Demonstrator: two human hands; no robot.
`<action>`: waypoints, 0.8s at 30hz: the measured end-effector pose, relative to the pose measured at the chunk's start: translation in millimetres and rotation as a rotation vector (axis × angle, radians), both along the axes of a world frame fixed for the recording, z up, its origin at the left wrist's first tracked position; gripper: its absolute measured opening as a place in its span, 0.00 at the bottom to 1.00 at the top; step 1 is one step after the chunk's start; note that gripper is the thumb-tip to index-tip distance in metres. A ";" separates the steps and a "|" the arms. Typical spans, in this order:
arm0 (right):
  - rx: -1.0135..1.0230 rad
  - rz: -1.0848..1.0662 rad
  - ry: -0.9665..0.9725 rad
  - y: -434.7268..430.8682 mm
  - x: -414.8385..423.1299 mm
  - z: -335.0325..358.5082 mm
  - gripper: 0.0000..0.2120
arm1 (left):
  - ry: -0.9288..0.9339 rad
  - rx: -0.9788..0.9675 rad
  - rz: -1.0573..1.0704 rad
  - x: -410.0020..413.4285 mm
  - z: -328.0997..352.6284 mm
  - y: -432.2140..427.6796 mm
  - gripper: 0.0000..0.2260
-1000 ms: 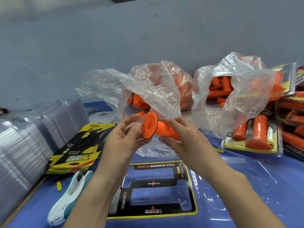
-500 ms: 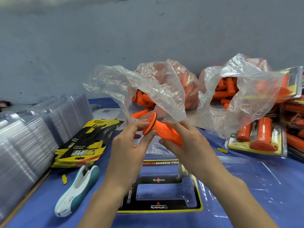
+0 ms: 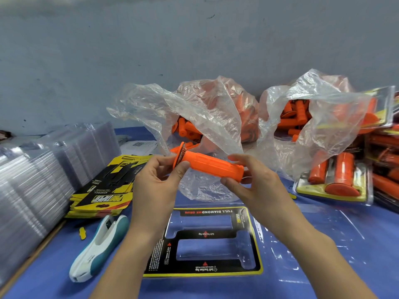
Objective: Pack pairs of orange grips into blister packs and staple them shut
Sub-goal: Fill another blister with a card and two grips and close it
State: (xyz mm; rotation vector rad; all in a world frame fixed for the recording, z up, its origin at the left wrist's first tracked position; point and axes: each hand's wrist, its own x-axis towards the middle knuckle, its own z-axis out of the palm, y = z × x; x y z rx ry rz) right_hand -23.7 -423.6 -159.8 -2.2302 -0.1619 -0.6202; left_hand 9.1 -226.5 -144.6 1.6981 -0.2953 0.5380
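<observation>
The orange grip (image 3: pixel 211 167) is judged to be in the middle of being lined up for the blister pack (image 3: pixel 246 244) that lies open beneath it. The step would be done well if the grip were lowered level, its flange matched to whichever end of the pocket is shaped for it, and pressed until fully seated, so that the cover can later be closed flat for stapling.

The flange end is pinched by the left hand (image 3: pixel 155 186), thumb below and fingertips above. The plain end is gripped by the right hand (image 3: pixel 257 188), fingers curled over the top and thumb underneath. The grip is thus held in the air, almost horizontal, above the far edge of the pack.

On the blue bench (image 3: pixel 345 255), the pack's black and yellow card is seen with both pockets unfilled. A white and teal stapler (image 3: pixel 99 244) is laid just left of it. Further left, a stack of printed cards (image 3: pixel 108 190) and a stack of clear blisters (image 3: pixel 32 180) are kept. Behind the hands, two plastic bags (image 3: pixel 207 113) of loose grips are slumped open, and finished packs (image 3: pixel 336 180) are piled at the right.
</observation>
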 end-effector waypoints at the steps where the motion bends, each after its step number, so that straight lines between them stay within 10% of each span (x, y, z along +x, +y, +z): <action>1: 0.023 0.002 0.003 -0.5 -0.4 0.2 0.22 | 0.007 -0.010 -0.007 0.4 0.0 0.6 0.08; 12: -0.038 0.028 0.082 -2.6 -0.6 -3.5 0.17 | -0.029 0.113 0.026 -4.5 0.2 6.6 0.10; 24: -0.123 0.094 0.128 8.0 -5.9 -8.7 0.15 | -0.753 0.637 -0.013 -38.9 0.3 -2.5 0.04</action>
